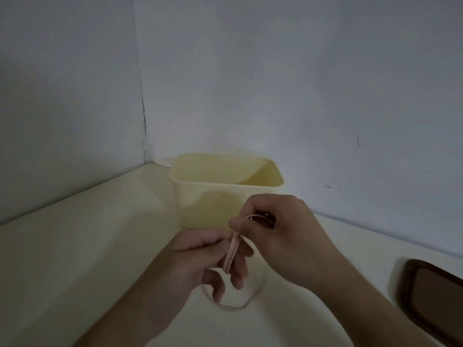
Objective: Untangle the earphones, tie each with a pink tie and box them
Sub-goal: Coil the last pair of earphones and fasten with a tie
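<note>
One cream box (200, 196), one brown lid (433, 296), and two hands: left hand (200, 259) and right hand (283, 234) both pinch one bundled earphone cord (231, 254), fingers curled.

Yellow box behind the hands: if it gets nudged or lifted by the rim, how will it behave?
The yellow box looks thin-walled plastic and open-topped with nothing visible inside, so probably light and easy to slide on the smooth table. It stands taller than its base is deep, so a high push might tip it. The walls may flex under a rim pinch.
</note>
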Demonstrator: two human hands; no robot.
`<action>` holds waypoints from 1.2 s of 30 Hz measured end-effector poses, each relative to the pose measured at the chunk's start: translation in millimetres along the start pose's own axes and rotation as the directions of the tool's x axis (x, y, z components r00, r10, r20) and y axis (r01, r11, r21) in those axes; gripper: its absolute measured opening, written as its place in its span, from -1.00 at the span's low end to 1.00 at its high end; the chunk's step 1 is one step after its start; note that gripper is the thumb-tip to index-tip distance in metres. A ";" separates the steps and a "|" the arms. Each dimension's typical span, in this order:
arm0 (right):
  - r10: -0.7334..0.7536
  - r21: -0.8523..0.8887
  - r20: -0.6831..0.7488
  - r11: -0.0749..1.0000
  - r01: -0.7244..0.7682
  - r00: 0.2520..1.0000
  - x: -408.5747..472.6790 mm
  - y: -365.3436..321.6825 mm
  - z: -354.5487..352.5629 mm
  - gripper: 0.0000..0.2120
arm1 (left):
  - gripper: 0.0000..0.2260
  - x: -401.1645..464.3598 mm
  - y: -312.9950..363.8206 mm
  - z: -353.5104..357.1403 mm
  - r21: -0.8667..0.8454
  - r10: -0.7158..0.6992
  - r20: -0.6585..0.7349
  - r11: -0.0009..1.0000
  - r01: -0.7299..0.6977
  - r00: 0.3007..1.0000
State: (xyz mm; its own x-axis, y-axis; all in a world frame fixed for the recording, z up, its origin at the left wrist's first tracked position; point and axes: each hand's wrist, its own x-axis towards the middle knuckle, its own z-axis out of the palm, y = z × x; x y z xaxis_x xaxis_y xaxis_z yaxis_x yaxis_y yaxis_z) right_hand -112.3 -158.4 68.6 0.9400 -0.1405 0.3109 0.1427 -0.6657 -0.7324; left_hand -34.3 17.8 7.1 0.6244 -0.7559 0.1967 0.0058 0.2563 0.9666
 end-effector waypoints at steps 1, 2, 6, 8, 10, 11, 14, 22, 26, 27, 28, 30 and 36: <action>0.003 0.014 -0.024 1.000 -0.003 1.000 1.8 4.0 2.1 -0.72 | -0.71 -0.9 0.4 -2.2 -0.080 0.011 0.021 0.997 -0.009 1.000; 0.008 0.010 -0.044 1.000 -0.007 0.999 3.4 7.9 4.5 -0.70 | -0.67 -1.6 1.8 -3.3 -0.152 0.036 0.031 0.988 -0.031 0.999; 0.042 -0.078 0.021 0.996 -0.040 0.999 3.0 16.3 19.7 -0.65 | -0.71 -3.5 6.1 -1.3 -0.300 0.148 -0.122 0.937 -0.179 0.981; 0.060 -0.137 0.107 0.990 -0.046 0.992 0.4 15.0 27.2 -0.69 | -0.66 -1.0 9.5 -1.1 -0.298 0.153 -0.236 0.928 -0.221 0.960; 0.040 -0.196 0.170 0.981 -0.006 0.985 -1.1 11.3 31.2 -0.72 | -0.65 2.6 11.8 -3.7 -0.223 0.176 -0.300 0.943 -0.248 0.938; 0.023 -0.216 0.182 0.976 0.017 0.983 -1.6 9.0 31.4 -0.74 | -0.68 3.5 11.4 -4.8 -0.150 0.185 -0.319 0.959 -0.242 0.929; -0.015 -0.216 0.187 0.975 0.056 0.982 -4.4 0.5 25.5 -0.79 | -0.79 4.9 2.1 -4.1 0.137 0.192 -0.373 0.979 -0.151 0.907; -0.007 -0.058 0.044 0.998 0.010 0.999 0.4 0.5 1.4 -0.75 | -0.59 -0.4 -0.9 0.6 0.048 0.054 -0.115 0.998 -0.049 0.992; 0.008 -0.055 -0.005 0.998 -0.008 1.000 3.4 11.0 9.7 -0.74 | -0.63 -1.9 4.8 -2.3 -0.242 0.117 -0.039 0.962 -0.123 0.992; 0.022 -0.069 0.016 0.997 -0.021 1.000 3.3 11.8 13.4 -0.74 | -0.62 -2.3 5.7 -2.9 -0.294 0.143 -0.043 0.944 -0.150 0.989; 0.039 -0.085 0.051 0.996 -0.035 0.998 2.5 12.1 16.8 -0.74 | -0.62 -2.2 6.6 -3.5 -0.336 0.157 -0.061 0.927 -0.168 0.986; 0.054 -0.137 0.139 0.990 -0.035 0.989 0.2 9.0 24.0 -0.71 | -0.59 -1.6 10.1 -4.5 -0.375 0.159 -0.127 0.906 -0.196 0.979; 0.000 -0.171 0.188 0.985 0.032 0.982 -4.6 -4.0 21.5 -0.77 | -0.76 2.5 5.0 -5.0 0.109 0.188 -0.306 0.981 -0.162 0.933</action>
State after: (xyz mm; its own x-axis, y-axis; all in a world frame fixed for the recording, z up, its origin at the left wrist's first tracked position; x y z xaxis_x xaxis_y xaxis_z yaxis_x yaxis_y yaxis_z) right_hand -110.5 -139.3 57.1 0.9816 -0.0003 0.1909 0.1179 -0.7856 -0.6074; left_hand -28.8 20.2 11.6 0.8231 -0.4728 0.3146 -0.1800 0.3082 0.9341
